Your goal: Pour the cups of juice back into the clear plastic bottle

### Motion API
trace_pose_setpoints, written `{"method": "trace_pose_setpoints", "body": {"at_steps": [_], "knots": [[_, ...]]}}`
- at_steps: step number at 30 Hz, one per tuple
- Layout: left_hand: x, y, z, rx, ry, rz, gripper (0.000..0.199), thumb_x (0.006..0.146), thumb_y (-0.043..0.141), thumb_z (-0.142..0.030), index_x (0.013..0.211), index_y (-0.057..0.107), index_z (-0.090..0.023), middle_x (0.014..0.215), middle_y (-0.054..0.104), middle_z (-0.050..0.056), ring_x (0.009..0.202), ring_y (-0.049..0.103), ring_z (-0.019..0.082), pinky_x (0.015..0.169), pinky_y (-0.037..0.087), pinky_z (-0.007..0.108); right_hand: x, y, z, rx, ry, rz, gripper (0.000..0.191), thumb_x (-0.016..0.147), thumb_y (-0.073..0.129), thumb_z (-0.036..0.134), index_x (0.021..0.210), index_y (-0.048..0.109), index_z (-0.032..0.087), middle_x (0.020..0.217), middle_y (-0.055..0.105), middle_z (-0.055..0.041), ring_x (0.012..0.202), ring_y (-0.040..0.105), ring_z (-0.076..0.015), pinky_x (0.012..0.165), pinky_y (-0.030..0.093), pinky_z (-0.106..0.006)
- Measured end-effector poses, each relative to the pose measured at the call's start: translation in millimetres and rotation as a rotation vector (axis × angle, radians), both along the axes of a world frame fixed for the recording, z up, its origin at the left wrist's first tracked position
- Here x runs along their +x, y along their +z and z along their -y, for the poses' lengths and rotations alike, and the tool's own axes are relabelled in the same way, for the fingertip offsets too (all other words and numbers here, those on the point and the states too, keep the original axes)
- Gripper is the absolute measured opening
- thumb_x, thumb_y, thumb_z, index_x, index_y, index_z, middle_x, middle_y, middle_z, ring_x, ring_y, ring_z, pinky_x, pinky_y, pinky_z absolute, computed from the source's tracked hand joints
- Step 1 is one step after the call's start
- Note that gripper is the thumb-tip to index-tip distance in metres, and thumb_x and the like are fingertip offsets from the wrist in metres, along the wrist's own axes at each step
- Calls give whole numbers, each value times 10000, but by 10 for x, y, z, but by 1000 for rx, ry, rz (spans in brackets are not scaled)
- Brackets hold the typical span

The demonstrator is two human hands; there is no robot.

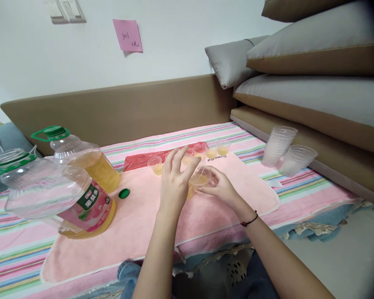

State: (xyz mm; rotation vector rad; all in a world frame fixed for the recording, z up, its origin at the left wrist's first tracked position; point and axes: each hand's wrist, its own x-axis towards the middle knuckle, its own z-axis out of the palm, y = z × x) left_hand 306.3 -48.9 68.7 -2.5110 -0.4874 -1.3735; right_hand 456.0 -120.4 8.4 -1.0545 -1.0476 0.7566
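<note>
Your right hand (pixel 218 189) held a clear plastic portion cup (pixel 200 179) by its side, fingers and thumb closed partway around the wall, above the middle of the pink mat (pixel 143 224). Your left hand (pixel 176 176) was half open and raised beside it, fingers spread and curved; clear plastic showed by its thumb, but you could not tell whether it gripped or merely touched that. The cup looked light and thin-walled, holding some pale amber drink, so it would likely have flexed under a squeeze and spilled if tipped, and turned slick when wet; a soft hold just below the rim seemed safest. More filled cups (pixel 223 150) stood toward the mat's far edge, by a red plastic bag (pixel 137 161). Left of your hands lay a green screw cap (pixel 124 193), then a pink-labelled juice bottle (pixel 92 207) and a green-capped bottle (pixel 104 170) near the mat's left edge. Beyond its right edge, two stacks of nested cups (pixel 279 145) sat on the striped tablecloth (pixel 314 199).
</note>
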Motion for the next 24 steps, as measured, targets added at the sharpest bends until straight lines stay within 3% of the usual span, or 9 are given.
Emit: {"method": "trace_pose_setpoints", "body": {"at_steps": [8, 15, 24], "knots": [[-35, -5, -27, -18, 42, 33, 526, 849, 430, 44, 1237, 630, -249, 1409, 496, 130, 1330, 418, 293, 1077, 440, 496, -7, 18, 7, -6, -5, -20, 559, 568, 878, 248, 1078, 650, 272, 1200, 693, -62, 1197, 631, -268, 1014, 521, -434], [-68, -27, -26, -179, 107, 99, 593, 777, 505, 25, 1282, 604, -270, 1440, 458, 126, 1292, 453, 311, 1035, 455, 501, 8, 18, 16, -11, 4, -26, 584, 570, 886, 261, 1100, 640, 257, 1195, 688, -66, 1201, 625, -268, 1016, 512, -423], [-112, -56, -73, -235, 140, 166, 589, 769, 560, -8, 1297, 598, -265, 1441, 450, 136, 1284, 463, 323, 1036, 438, 506, 21, 5, 0, -19, 10, -32, 597, 555, 895, 251, 1096, 641, 264, 1191, 692, -66, 1197, 626, -268, 1011, 510, -424]]}}
